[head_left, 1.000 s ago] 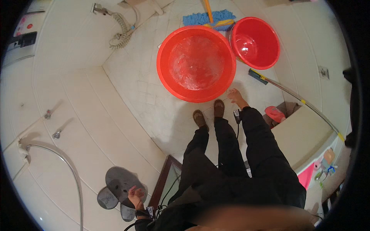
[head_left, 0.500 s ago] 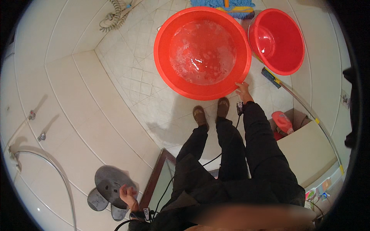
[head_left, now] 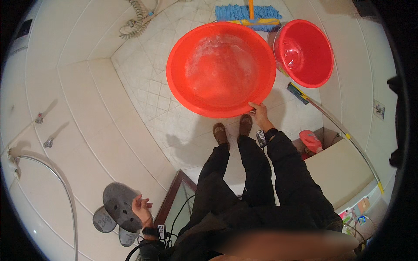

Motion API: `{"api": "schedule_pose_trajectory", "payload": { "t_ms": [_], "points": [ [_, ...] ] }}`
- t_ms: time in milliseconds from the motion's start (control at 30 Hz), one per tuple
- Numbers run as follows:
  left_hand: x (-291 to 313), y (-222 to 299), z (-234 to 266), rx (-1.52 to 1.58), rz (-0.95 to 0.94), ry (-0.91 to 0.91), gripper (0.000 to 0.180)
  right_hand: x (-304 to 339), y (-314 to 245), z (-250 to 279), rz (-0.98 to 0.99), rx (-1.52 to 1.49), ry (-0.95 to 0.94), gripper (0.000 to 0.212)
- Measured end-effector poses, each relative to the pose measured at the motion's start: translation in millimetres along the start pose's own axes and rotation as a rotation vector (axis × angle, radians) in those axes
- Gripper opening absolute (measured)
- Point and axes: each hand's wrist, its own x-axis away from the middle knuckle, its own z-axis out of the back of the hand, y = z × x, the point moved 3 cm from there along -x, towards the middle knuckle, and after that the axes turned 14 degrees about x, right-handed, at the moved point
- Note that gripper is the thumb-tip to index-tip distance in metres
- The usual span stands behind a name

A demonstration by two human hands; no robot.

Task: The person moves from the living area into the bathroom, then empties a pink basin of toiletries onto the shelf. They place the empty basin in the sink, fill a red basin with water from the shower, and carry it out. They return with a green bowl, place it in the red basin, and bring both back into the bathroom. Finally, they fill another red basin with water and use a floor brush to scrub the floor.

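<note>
- On the pale tiled floor (head_left: 150, 93), just ahead of the person's brown shoes (head_left: 220, 132), sits a wide orange-red basin (head_left: 177, 71) holding water (head_left: 222, 71) with pale froth; whether its near edge is slightly raised cannot be told.
- The basin looks like thin plastic, so its wall would probably flex; the water likely makes it heavy and ready to slosh, and a wet rim could slip. Two opposite points of the rim, with fingers hooked beneath, seem the surest hold.
- The right hand (head_left: 261, 116) takes the rim at its near right, thumb over the lip and the other fingers apparently underneath, pinching it.
- The left hand (head_left: 142, 209) is empty, its fingers loosely curled and apart, well away from the basin and in front of a grey rounded mat (head_left: 118, 201).
- Just right of the basin stands a red bucket (head_left: 321, 71); a blue mop (head_left: 230, 13) lies beyond both.
- Farther out are a long-handled brush (head_left: 298, 93), a pinkish bottle (head_left: 310, 140) and, at the far left, a coiled hose (head_left: 136, 26).
</note>
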Motion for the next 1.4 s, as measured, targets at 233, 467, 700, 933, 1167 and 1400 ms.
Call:
{"api": "schedule_pose_trajectory", "payload": {
  "t_ms": [233, 467, 700, 933, 1167, 1400],
  "points": [
    [14, -18, 12, 0.066, 0.049, -0.042, 0.023, 54, -82, -58, 0.241, -0.045, 0.034, 0.034],
    [29, -42, 32, 0.207, 0.06, 0.007, 0.025, 62, -166, -178, 0.455, 0.057, 0.016, 0.028],
    [48, -71, 59, 0.311, 0.122, 0.074, 0.024, 78, -190, -229, 0.627, 0.418, -0.003, 0.025],
    [59, -94, 77, 0.328, 0.152, 0.12, 0.021, 102, -225, -314, 0.676, 0.671, -0.022, 0.02],
    [75, -104, 86, 0.336, 0.182, 0.219, 0.022, 110, -218, -376, 0.707, 1.056, -0.057, 0.03],
    [83, -113, 89, 0.365, 0.235, 0.267, 0.024, 95, -205, -389, 0.836, 1.138, 0.009, 0.039]
  ]
}}
